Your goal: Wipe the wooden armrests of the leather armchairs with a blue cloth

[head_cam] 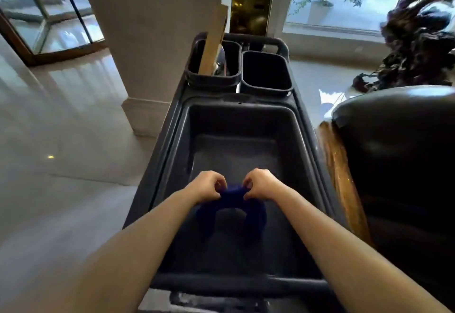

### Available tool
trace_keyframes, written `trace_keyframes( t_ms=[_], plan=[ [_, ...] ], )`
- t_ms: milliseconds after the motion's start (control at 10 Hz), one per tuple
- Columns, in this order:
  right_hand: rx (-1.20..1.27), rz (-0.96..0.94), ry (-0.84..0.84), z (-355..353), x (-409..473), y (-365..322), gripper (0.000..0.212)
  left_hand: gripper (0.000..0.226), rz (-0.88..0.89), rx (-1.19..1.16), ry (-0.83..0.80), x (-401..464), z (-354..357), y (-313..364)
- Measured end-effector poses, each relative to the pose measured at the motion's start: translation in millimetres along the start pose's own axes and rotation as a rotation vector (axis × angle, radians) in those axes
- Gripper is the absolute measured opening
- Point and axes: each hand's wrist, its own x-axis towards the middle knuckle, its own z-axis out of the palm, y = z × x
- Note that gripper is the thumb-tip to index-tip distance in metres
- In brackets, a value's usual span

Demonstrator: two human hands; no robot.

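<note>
While the person stands at the dark cart, both hands pinch a blue cloth over its big tub.

The left hand and right hand have fingers curled tight on the cloth's top edge. Past the tub, one small bin holds a wooden board; the other bin looks dark inside. Right of the cart is a leather armchair with a wooden armrest.

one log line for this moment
stage: cloth pickup | left hand: pinching blue cloth | right hand: pinching it too | over: cart bin | armrest: untouched

Matt dark plastic cart, glossy leather armchair, fuzzy blue cloth
</note>
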Motion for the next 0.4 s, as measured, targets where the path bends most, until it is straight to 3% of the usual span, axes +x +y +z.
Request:
trace_keyframes(
  t_ms=[200,400],
  plan=[
    [0.086,0.135,-0.075,49,12,16,0.029,0.023,-0.035,0.007,-0.106,16,33,-27],
    [0.155,0.176,-0.080,41,14,22,0.024,0.027,-0.071,-0.091,-0.128,20,23,-25]
  ],
)
